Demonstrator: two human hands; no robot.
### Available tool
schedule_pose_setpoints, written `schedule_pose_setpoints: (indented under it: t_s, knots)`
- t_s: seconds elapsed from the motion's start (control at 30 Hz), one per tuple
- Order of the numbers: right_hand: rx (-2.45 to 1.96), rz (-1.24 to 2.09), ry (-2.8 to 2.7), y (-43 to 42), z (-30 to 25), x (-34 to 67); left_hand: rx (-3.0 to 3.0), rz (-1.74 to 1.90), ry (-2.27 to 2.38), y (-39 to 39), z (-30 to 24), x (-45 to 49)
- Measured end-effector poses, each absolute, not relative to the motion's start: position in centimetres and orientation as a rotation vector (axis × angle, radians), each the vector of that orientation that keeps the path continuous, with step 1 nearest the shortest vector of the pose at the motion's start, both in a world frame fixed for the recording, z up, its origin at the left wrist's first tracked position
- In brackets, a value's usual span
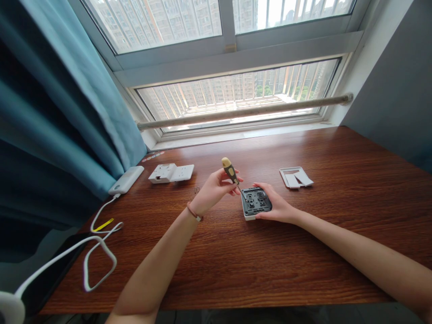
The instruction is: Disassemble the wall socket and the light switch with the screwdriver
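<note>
Clock: centred on the dark unit, 12 o'clock pointing to the window.
Dark unit: square, dark grey face up in a white shell [256, 202], on or just above the brown table [219, 261]; which of the two, can't tell.
Left hand: fingers of the left hand [218, 190] pinch a screwdriver [230, 170] by its yellow-and-black handle.
Driver: handle leans to 11 o'clock; tip down at the unit's 9 o'clock side. Whether it sits in a slot is too small to tell.
Right hand: right hand [278, 206] wraps the unit from 3 o'clock, gripping far and near edges.
Loose bits: small metal pieces, probably screws [195, 190], just past 9 o'clock, near the left wrist.
White parts: box with plate [182, 173] between 9 and 10; cover pieces [304, 177] at 2.
Far left: white device [126, 180] at 9, its cable [101, 243] looping below.
Slip risk: slanted driver could skid off and scratch the face, or jab the right fingers, if pressed without being seated.
Loss risk: a sweep of the left wrist could scatter the loose bits; a weak right grip would let the unit twist.
Writing: no brand or lettering readable; yellow tag [103, 225] by the cable, no legible text.
</note>
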State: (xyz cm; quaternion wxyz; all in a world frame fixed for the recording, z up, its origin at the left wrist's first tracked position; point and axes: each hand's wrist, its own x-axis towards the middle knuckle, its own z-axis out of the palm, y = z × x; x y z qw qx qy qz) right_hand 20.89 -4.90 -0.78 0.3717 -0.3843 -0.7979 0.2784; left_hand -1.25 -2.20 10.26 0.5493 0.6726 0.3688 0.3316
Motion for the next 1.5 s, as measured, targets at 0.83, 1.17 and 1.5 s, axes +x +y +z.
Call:
schedule_pose_setpoints:
  t_s: [0.83,1.17,1.5]
  knots:
    - [-0.968,0.703,-2.062,-4.9,-0.6,20.9,1.708,0.825,0.932,-2.6,9.8,-0.8]
    - [-0.964,0.701,-2.070,-4.9,-0.6,20.9,1.782,1.090,1.032,-2.7,8.0,0.4]
    - [-0.968,0.696,-2.073,-4.9,-0.5,20.8,1.523,0.857,0.789,-2.2,9.7,-0.6]
